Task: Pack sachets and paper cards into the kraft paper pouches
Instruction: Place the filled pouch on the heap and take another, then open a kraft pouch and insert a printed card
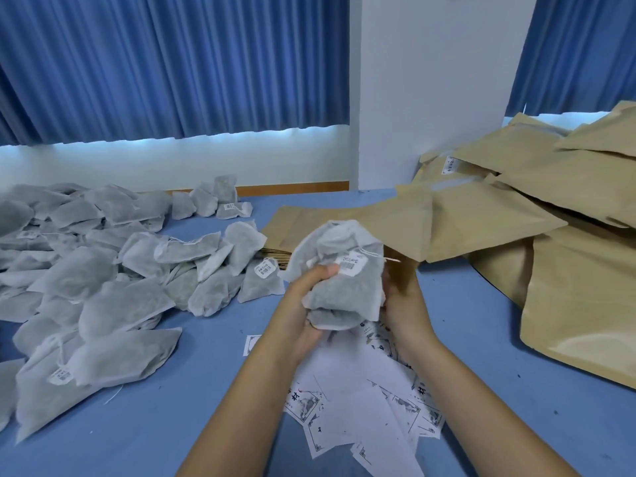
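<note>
A bundle of grey-white sachets [339,273] with a barcode tag is held up above the table between both hands. My left hand [304,304] grips the bundle from the left, thumb pressed across its front. My right hand [402,297] cups it from the right, fingers behind it. Loose white paper cards [361,401] with printed borders lie scattered on the blue table under my forearms. A stack of flat kraft paper pouches [361,222] lies just behind the bundle.
A large heap of loose sachets [103,277] covers the left of the blue table [172,425]. Filled kraft pouches [568,235] are piled high at the right. Blue curtains and a white wall stand behind.
</note>
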A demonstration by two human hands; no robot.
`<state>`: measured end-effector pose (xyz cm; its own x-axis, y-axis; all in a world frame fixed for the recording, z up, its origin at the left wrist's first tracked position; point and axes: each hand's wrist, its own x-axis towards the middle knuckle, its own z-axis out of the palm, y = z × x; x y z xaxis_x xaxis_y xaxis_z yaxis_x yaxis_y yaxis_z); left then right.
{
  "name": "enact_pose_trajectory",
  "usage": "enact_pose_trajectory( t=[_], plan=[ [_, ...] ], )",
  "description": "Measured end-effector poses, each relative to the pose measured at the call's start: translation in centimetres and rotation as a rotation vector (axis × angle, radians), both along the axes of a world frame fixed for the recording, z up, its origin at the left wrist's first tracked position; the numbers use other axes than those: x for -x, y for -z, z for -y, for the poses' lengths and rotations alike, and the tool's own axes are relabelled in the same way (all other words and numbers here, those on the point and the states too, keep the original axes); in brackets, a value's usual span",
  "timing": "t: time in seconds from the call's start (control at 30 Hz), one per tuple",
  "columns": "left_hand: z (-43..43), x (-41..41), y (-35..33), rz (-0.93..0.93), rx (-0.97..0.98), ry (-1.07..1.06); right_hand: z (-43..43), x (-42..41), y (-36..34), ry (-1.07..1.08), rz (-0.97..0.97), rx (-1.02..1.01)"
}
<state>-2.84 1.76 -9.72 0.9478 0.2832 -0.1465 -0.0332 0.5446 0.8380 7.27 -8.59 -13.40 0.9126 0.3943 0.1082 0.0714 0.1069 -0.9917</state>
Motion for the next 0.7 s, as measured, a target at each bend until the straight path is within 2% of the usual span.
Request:
enact_pose_trajectory(
  t=[0.03, 0.1, 0.17, 0.23, 0.3, 0.47, 0.63, 0.7],
  plan=[
    [0.1, -0.1, 0.0, 0.036, 0.007, -0.048, -0.1, 0.1, 0.1, -0.009, 0.061, 0.004],
    [0.6, -0.1, 0.3, 0.071, -0.167, -0.237, -0.7, 0.7, 0.3, -0.055, 0.083, -0.006],
    [0.8, 0.1, 0.1, 0.208, -0.559, -0.481, -1.2, 1.5, 0.2, -0.084, -0.003, -0.076],
    [0.7, 0.0, -0.1, 0.402, -1.003, -0.5, -1.6, 2.2, -0.1, -0.076, -0.092, -0.158],
    [0.3, -0.1, -0.4, 0.442, -1.249, -0.495, -1.5, 2.3, -0.3, -0.071, -0.111, -0.147],
    [-1.2, 0.4, -0.2, 0.469, -1.552, -0.432, -0.9, 1.7, -0.3, -0.11, -0.163, -0.174],
    [-1.9, 0.7, 0.9, 0.506, -1.865, -0.305, -0.3, 0.8, -0.3, -0.136, -0.349, -0.213],
    [-2.0, 0.3, 0.8, 0.437, -1.976, -0.33, -0.3, 1.2, -0.6, -0.122, -0.29, -0.16]
  ],
)
